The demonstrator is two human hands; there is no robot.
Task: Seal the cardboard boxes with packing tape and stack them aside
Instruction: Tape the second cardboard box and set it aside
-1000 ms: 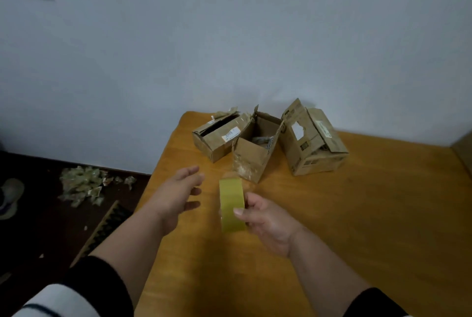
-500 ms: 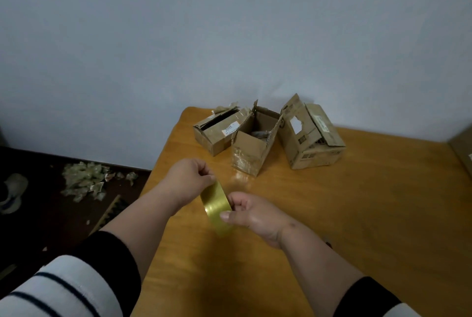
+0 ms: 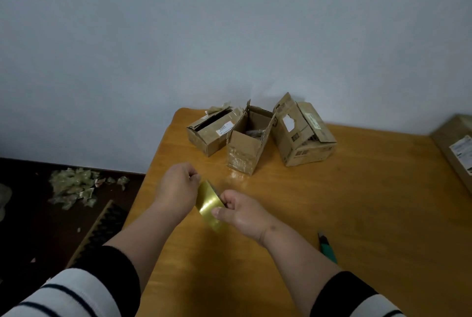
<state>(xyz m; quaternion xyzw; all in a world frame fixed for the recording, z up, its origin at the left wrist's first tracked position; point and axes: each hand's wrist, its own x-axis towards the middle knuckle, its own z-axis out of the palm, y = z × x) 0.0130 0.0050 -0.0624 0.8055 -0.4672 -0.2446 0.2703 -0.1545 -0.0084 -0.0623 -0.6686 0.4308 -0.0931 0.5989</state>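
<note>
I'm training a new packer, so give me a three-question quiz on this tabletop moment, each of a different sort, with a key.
1. True or false: the middle box of the three cardboard boxes stands open at the top.
2. Multiple choice: the right hand holds
A. a green cutter
B. the tape roll
C. a box flap
3. Fill in: the green cutter lies on the table to the ____ of the right forearm.

Key:
1. True.
2. B; the left hand has its fingers curled at the roll's upper edge.
3. Right.
</note>
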